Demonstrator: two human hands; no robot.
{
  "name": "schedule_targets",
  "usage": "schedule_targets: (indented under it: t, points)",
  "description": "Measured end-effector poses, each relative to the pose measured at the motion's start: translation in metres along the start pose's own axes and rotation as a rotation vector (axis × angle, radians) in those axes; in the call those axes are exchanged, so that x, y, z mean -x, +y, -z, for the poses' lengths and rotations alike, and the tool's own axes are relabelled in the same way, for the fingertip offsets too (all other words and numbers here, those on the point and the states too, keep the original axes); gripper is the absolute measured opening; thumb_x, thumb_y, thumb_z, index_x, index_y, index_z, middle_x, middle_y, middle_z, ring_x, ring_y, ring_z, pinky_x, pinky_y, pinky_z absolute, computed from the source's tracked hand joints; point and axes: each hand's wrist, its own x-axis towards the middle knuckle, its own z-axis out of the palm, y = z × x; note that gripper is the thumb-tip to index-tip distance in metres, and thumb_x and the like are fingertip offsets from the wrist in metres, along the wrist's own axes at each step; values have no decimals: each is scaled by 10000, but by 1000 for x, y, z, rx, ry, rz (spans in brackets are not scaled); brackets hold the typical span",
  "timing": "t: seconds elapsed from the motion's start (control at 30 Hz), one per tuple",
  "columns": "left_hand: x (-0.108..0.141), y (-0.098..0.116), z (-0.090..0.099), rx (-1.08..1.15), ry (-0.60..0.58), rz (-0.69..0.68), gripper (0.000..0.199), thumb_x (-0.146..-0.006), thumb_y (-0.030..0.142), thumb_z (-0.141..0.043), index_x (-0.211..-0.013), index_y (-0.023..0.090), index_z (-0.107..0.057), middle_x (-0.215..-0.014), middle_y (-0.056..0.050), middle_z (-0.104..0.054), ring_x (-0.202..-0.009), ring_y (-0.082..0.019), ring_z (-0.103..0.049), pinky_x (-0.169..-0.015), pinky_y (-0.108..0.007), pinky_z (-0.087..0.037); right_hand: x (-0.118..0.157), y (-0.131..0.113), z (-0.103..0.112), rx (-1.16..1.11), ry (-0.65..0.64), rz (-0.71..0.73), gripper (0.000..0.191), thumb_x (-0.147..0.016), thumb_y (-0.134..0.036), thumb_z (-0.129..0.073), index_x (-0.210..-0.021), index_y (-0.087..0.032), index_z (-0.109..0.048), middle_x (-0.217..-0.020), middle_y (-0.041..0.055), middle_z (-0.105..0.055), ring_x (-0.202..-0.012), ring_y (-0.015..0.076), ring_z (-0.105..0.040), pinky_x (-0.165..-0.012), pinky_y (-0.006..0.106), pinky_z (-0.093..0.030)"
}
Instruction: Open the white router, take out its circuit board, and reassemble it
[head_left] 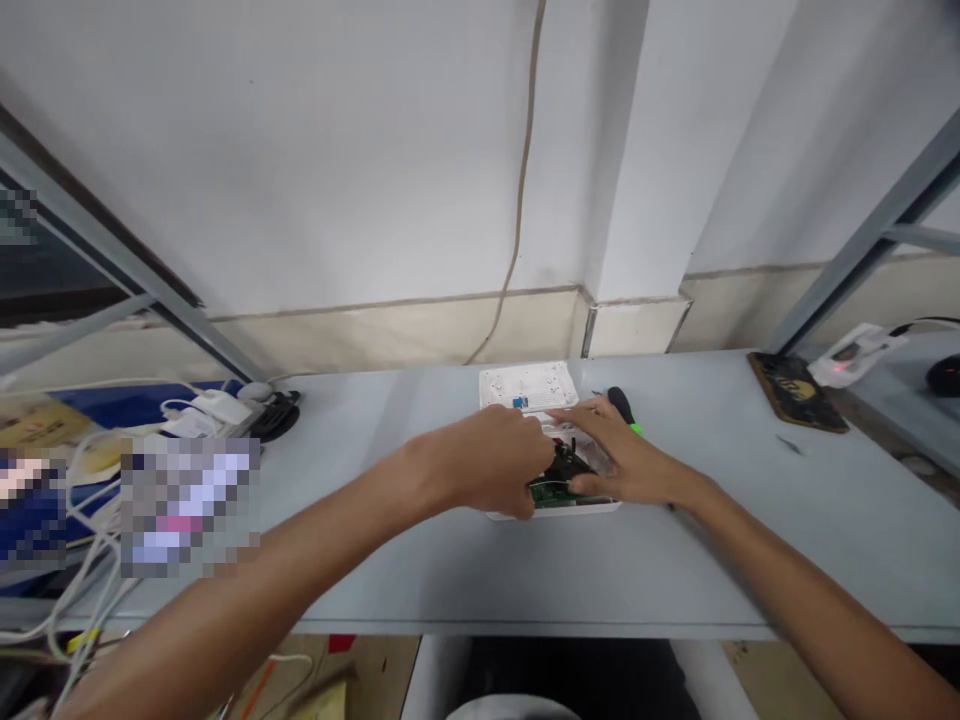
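A white plastic casing (559, 508) lies opened on the table, with a green circuit board (553, 493) and dark parts inside it. Behind it rests a white panel (534, 385), probably its cover, with a small blue part (519, 402) on it. My left hand (491, 465) is over the casing's left side, fingers curled inward; what they pinch is hidden. From the right, my right hand (626, 455) reaches over the casing with thumb and fingers spread, touching its inside or rim. A black and green screwdriver-like handle (622, 405) lies just behind the right hand.
A dark phone-like slab (799, 390) and a small metal piece (790, 445) lie at the right. Beside them is a white power strip (855, 355). White adapters (217, 408) and tangled cables (105, 520) crowd the left. Metal frame posts (135, 260) flank the table (450, 580).
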Motion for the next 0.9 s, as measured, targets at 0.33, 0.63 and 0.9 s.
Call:
schedule_targets:
  t: [0.33, 0.63, 0.9]
  points:
    - [-17, -35, 18, 503, -183, -22, 291, -780, 250, -644, -508, 192, -560, -477, 22, -532, -400, -90, -400, -414, -261, -258, -8, -23, -20, 148, 10, 153, 386, -1029, -386, -575, -1376, -223, -621, -1169, 121, -747, -1078, 299, -665, -930, 479, -501]
    - [-12, -84, 0, 640, 218, 181, 372, -932, 402, -580, -660, 182, -709, -612, -7, -641, -551, -111, -551, -553, -233, -396, -6, -20, -17, 118, 290, 110, 327, -1081, -388, -471, -1096, -187, -729, -887, 70, -758, -803, 208, -692, -726, 335, -507]
    - [-33, -98, -81, 824, 657, 384, 266, -903, 383, -634, -768, 155, -656, -726, -20, -684, -638, -99, -574, -600, -212, -440, -4, -20, -15, -116, 341, -14, 414, -1039, -510, -530, -791, -208, -666, -674, 7, -622, -640, 165, -582, -661, 331, -505]
